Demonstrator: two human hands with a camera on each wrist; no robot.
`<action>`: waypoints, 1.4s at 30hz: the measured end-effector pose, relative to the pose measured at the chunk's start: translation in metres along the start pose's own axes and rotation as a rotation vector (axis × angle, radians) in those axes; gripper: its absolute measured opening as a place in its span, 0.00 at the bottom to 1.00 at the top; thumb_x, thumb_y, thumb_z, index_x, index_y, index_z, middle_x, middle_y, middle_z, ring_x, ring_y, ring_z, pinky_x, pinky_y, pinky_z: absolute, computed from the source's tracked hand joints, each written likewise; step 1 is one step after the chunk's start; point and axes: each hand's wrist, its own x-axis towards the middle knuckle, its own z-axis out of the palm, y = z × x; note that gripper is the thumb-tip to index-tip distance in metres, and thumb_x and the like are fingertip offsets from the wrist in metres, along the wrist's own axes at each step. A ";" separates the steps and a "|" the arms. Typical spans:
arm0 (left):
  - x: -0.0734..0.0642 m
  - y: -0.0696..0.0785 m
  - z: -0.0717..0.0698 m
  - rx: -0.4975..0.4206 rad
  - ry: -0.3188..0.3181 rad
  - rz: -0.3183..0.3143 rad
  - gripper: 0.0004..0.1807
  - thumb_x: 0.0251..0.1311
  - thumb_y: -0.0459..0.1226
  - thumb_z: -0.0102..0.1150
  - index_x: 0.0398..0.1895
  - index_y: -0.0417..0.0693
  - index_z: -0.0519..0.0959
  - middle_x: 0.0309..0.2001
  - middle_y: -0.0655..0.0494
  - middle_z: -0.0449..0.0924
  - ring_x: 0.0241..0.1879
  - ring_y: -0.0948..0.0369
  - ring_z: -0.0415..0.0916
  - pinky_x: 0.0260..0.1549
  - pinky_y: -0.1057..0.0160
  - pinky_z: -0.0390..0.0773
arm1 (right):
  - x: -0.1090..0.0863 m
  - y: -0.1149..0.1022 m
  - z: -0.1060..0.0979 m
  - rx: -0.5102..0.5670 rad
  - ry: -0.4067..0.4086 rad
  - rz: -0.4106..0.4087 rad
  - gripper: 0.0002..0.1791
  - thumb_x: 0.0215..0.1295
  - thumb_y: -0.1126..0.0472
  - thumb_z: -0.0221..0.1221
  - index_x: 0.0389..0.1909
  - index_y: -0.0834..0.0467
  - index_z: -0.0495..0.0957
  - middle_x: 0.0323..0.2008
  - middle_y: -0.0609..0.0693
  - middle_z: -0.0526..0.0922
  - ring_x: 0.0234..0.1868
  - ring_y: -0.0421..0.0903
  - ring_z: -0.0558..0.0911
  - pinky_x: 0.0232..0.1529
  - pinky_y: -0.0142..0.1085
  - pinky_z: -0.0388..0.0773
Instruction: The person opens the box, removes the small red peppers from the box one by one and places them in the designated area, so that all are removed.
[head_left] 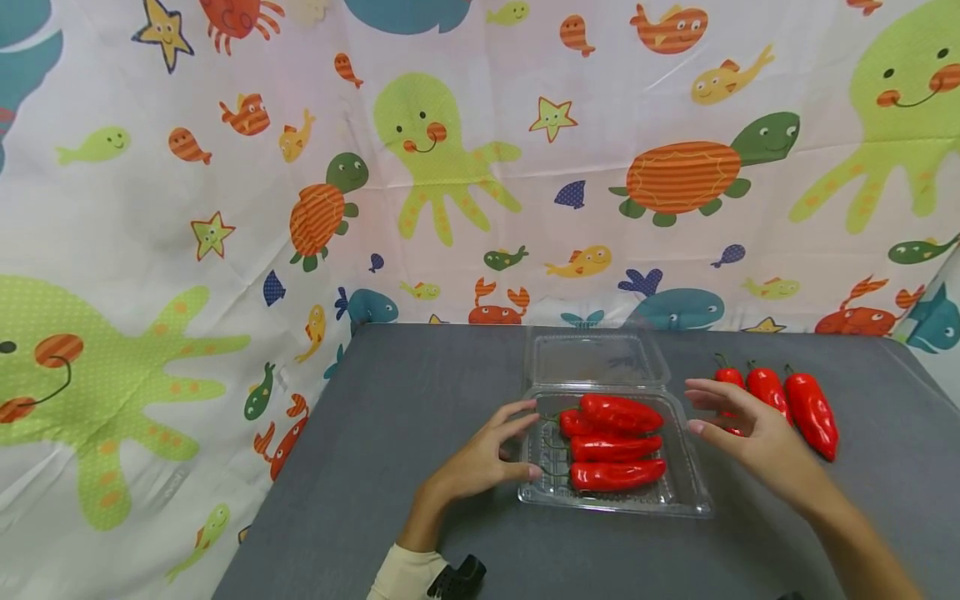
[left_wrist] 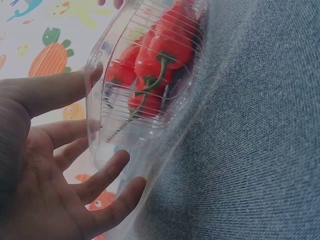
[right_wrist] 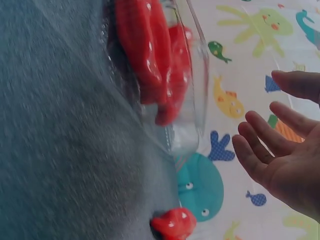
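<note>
Clear container [head_left: 686, 479] on the grey table [head_left: 375, 467], with 12 o'clock taken as straight away from the body; long axis, judging by the head view, from 9 to 3 o'clock. In the base, red peppers [head_left: 618, 477] laid roughly side by side along that same line, visible stems toward 9 o'clock, tips toward 3, with bare plastic beyond the tips. Clear lid [head_left: 596, 358] lying open toward 12 o'clock. Key relation, as a judgement: container between both hands, one at each end of the long axis. Nearer of the two, left hand [head_left: 476, 454] at the 9 o'clock end, fingertips right up by the wall; container at 3 o'clock from those fingers. Cannot tell about actual contact through the see-through plastic. Fingers wide apart, thumb away from the rest, holding nothing. A little farther off, right hand [head_left: 757, 446] at the 3 o'clock end, fingertips just beside the rim, plainly apart from it in the right wrist view; container at 9 o'clock from them. Fingers loosely spread, likewise holding nothing. Farther out, toward 2 and 3 o'clock, three loose peppers [head_left: 768, 392], closest one partly hidden by the right hand. Past the table's far edge, toward 12, printed cloth [head_left: 487, 117].
</note>
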 end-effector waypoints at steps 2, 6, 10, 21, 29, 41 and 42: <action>0.000 0.000 0.000 -0.002 0.001 0.003 0.43 0.66 0.44 0.72 0.82 0.50 0.65 0.83 0.66 0.52 0.72 0.51 0.68 0.61 0.50 0.79 | 0.000 -0.002 0.006 0.005 -0.031 0.012 0.34 0.74 0.53 0.66 0.77 0.56 0.68 0.67 0.62 0.77 0.59 0.39 0.80 0.46 0.29 0.84; 0.000 0.000 0.000 0.000 0.005 0.007 0.42 0.66 0.44 0.72 0.82 0.50 0.65 0.83 0.66 0.52 0.72 0.51 0.68 0.61 0.48 0.79 | 0.002 -0.003 0.016 0.020 -0.088 0.010 0.35 0.73 0.53 0.67 0.77 0.56 0.68 0.68 0.63 0.77 0.63 0.62 0.79 0.46 0.30 0.84; -0.001 0.000 0.000 -0.001 0.008 0.005 0.42 0.66 0.44 0.72 0.82 0.50 0.66 0.83 0.66 0.52 0.72 0.51 0.68 0.61 0.48 0.79 | 0.002 -0.003 0.024 0.054 -0.149 -0.014 0.34 0.72 0.55 0.67 0.76 0.56 0.69 0.70 0.62 0.77 0.64 0.67 0.78 0.46 0.33 0.85; 0.000 -0.001 0.000 -0.003 0.011 0.001 0.42 0.66 0.44 0.71 0.82 0.50 0.66 0.83 0.65 0.52 0.72 0.50 0.68 0.61 0.48 0.79 | 0.004 -0.009 0.038 0.076 -0.307 -0.014 0.32 0.70 0.53 0.69 0.72 0.56 0.73 0.66 0.58 0.81 0.65 0.62 0.78 0.51 0.33 0.82; 0.000 -0.001 0.000 -0.001 0.001 0.006 0.43 0.66 0.45 0.71 0.82 0.50 0.65 0.84 0.64 0.52 0.72 0.50 0.68 0.61 0.49 0.79 | 0.005 -0.010 0.052 0.070 -0.383 -0.012 0.32 0.69 0.54 0.70 0.71 0.56 0.74 0.65 0.57 0.82 0.65 0.62 0.79 0.51 0.30 0.82; 0.000 0.001 0.001 -0.001 0.002 0.006 0.42 0.67 0.44 0.71 0.82 0.49 0.65 0.84 0.64 0.51 0.72 0.51 0.68 0.60 0.48 0.79 | 0.008 -0.010 0.059 0.031 -0.440 -0.066 0.30 0.69 0.56 0.70 0.70 0.55 0.76 0.62 0.56 0.84 0.63 0.61 0.81 0.55 0.33 0.82; 0.000 0.001 0.001 -0.002 0.003 0.005 0.42 0.67 0.43 0.71 0.82 0.49 0.65 0.84 0.64 0.51 0.72 0.51 0.68 0.60 0.48 0.79 | 0.008 -0.011 0.059 0.027 -0.445 -0.066 0.30 0.69 0.56 0.70 0.70 0.54 0.76 0.62 0.56 0.84 0.63 0.61 0.81 0.55 0.33 0.82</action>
